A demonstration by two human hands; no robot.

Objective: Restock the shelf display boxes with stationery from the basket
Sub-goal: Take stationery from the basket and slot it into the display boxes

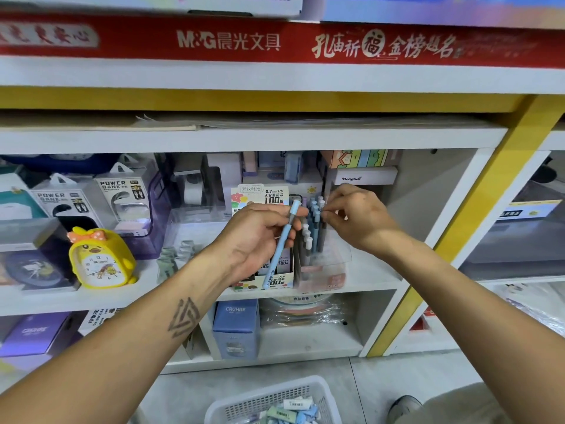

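My left hand point(256, 237) grips a light blue pen point(282, 243) that slants from upper right to lower left in front of the shelf. My right hand point(354, 215) pinches the tops of the pens point(313, 221) standing upright in a clear display box point(328, 270) on the middle shelf. Beside it on the left stands a lead-refill display box point(263, 281) marked 0.7 HB. On the floor below sits a white plastic basket point(275, 396) holding several small stationery packs.
A yellow duck alarm clock point(99, 258) and power bank boxes point(119, 200) stand to the left on the same shelf. A blue CRUHRE box point(237, 325) sits on the shelf below. A yellow post point(464, 221) bounds the bay on the right. My shoe point(405, 407) shows beside the basket.
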